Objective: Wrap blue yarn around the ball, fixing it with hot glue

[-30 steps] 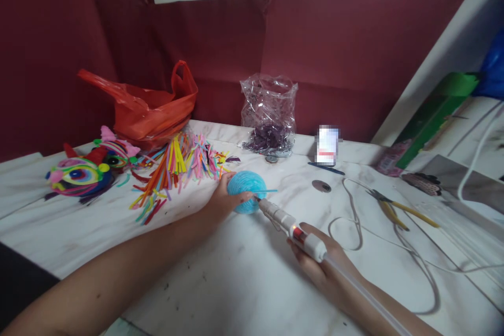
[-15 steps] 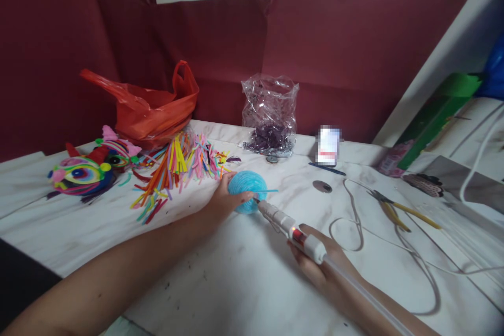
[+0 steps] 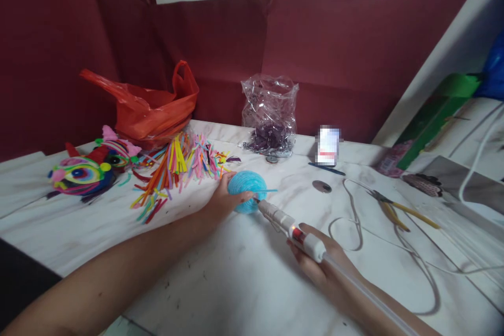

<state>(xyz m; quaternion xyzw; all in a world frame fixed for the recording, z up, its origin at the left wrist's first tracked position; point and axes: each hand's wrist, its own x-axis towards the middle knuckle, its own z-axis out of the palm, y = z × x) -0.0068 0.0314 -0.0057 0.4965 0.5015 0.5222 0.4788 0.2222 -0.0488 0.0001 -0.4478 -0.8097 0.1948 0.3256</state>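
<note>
My left hand [image 3: 230, 197] holds a light blue ball [image 3: 244, 182] wrapped in strands, its thumb lying over the near side. A thin blue strip [image 3: 270, 190] sticks out to the right from the ball. My right hand [image 3: 317, 257] grips a white glue gun [image 3: 279, 216] with a small glowing light and a red part. The gun's tip meets the ball near my left thumb; whether it touches the surface is too small to tell. A clear stick runs back from the gun over my right forearm.
Colourful strips [image 3: 177, 160], two decorated balls with eyes [image 3: 81, 176] and a red bag [image 3: 153, 115] lie left. Behind stand a clear bag [image 3: 270, 121] and a blurred phone [image 3: 328, 146]. Right are yellow-handled pliers [image 3: 413, 212], a looped cord [image 3: 357, 220] and a green box [image 3: 441, 115].
</note>
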